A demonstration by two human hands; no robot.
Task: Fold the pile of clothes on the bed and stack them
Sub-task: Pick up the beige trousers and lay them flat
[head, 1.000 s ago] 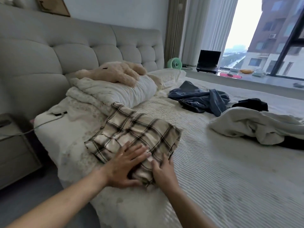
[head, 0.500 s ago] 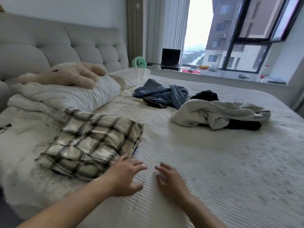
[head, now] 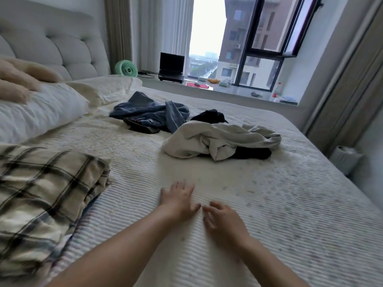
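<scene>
A folded cream-and-black plaid garment (head: 43, 195) lies on the bed's left side. My left hand (head: 179, 200) and my right hand (head: 222, 217) hover side by side over bare bedspread (head: 269, 214) to its right, fingers spread, holding nothing. Farther off lies a crumpled white garment (head: 217, 139) over something dark (head: 251, 153). Behind it are a rumpled blue denim piece (head: 153, 113) and a small black garment (head: 209, 116). The unfolded clothes are well beyond my fingertips.
White pillows (head: 41, 112) and a beige plush toy (head: 18, 79) rest against the padded headboard (head: 62, 46) at left. A green fan (head: 125, 68), a laptop (head: 171, 67) and small items sit on the window ledge. A white bin (head: 345, 160) stands beside the bed at right.
Both hands have left the folded plaid garment and moved right over the bare bedspread. My view has swung right, toward the unfolded clothes and the window.
</scene>
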